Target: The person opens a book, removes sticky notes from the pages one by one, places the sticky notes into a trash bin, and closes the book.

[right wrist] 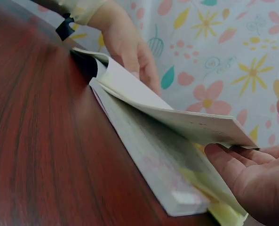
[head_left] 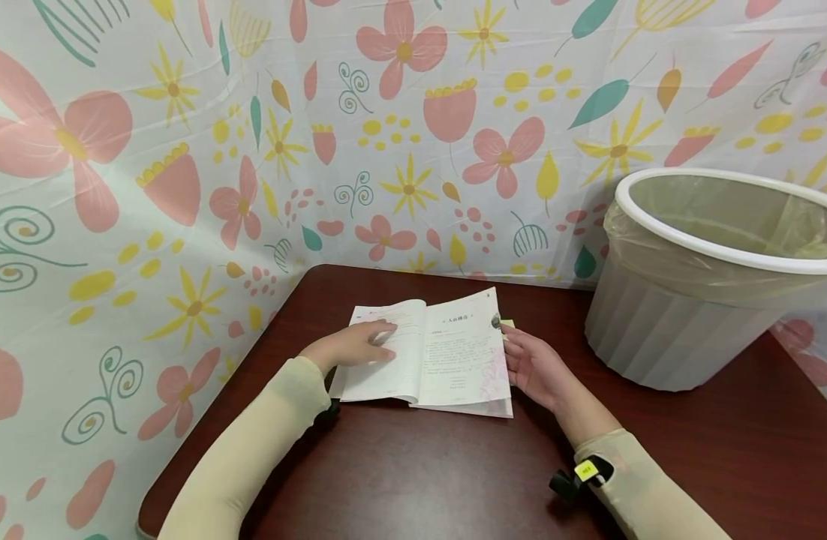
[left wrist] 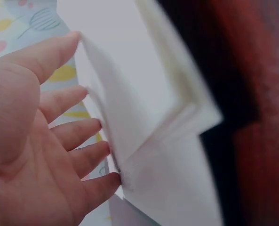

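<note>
An open book point(head_left: 459, 352) with printed pages lies on the dark table. My left hand point(head_left: 353, 346) rests on its left page, fingers spread. In the left wrist view the fingertips of the left hand point(left wrist: 45, 141) touch the white paper. My right hand point(head_left: 536, 369) is at the book's right edge. In the right wrist view, the fingers of the right hand point(right wrist: 257, 176) lie under a raised stack of pages point(right wrist: 186, 123), which stands tilted above the lower part of the book point(right wrist: 144, 155). The right thumb is apart from the pages. A small dark grey thing point(head_left: 496, 321) shows at the page edge.
A grey ribbed waste bin point(head_left: 646, 322) with a white rim and a plastic liner stands at the right of the table point(head_left: 400, 472). Flower-patterned cloth point(head_left: 413, 150) hangs behind and to the left. Something yellow point(right wrist: 224, 214) sticks out beneath the book's right edge.
</note>
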Demonstrator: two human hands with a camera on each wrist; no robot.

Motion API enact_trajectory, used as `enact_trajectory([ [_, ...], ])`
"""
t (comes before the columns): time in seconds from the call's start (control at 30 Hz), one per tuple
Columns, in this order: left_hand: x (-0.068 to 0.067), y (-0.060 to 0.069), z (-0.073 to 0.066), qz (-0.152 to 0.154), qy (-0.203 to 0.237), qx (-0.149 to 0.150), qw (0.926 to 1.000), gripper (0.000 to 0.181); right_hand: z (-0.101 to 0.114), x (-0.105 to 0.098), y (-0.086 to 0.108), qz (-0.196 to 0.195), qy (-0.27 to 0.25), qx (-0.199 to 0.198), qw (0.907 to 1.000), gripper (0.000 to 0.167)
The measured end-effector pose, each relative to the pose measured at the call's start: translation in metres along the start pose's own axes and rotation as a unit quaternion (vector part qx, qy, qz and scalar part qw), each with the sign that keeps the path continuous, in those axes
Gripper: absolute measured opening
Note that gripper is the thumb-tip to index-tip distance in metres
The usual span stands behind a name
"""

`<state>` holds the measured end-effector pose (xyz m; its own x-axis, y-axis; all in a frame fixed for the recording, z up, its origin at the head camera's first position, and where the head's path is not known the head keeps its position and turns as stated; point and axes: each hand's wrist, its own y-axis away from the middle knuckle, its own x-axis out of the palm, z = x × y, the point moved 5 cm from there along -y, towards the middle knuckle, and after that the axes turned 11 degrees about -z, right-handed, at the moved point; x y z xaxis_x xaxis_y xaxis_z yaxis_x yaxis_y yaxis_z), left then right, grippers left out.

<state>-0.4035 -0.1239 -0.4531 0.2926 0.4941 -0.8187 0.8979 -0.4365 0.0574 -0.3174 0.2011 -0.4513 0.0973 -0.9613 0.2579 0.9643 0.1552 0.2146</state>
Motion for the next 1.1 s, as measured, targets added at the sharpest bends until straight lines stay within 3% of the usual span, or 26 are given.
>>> enact_trajectory([
  [0.27, -0.01, -0.003, 0.009, -0.022, 0.045, -0.007, 0.9987, 0.072, 0.009, 0.024, 0.001, 0.021, 0.002, -0.016, 0.9996, 0.064],
  [0.5, -0.012, -0.003, 0.008, -0.031, 0.052, -0.003, 0.9981, 0.072, 0.013, 0.048, -0.002, 0.036, 0.02, -0.037, 0.9985, 0.064],
  [0.8, -0.013, -0.002, 0.01, -0.038, 0.058, 0.004, 0.9976, 0.071, 0.015, 0.071, -0.009, 0.014, 0.034, -0.045, 0.9983, 0.062],
  [1.1, -0.011, -0.001, 0.01, -0.045, 0.069, 0.008, 0.9966, 0.07, 0.016, 0.079, -0.011, 0.014, 0.041, -0.048, 0.9979, 0.061],
])
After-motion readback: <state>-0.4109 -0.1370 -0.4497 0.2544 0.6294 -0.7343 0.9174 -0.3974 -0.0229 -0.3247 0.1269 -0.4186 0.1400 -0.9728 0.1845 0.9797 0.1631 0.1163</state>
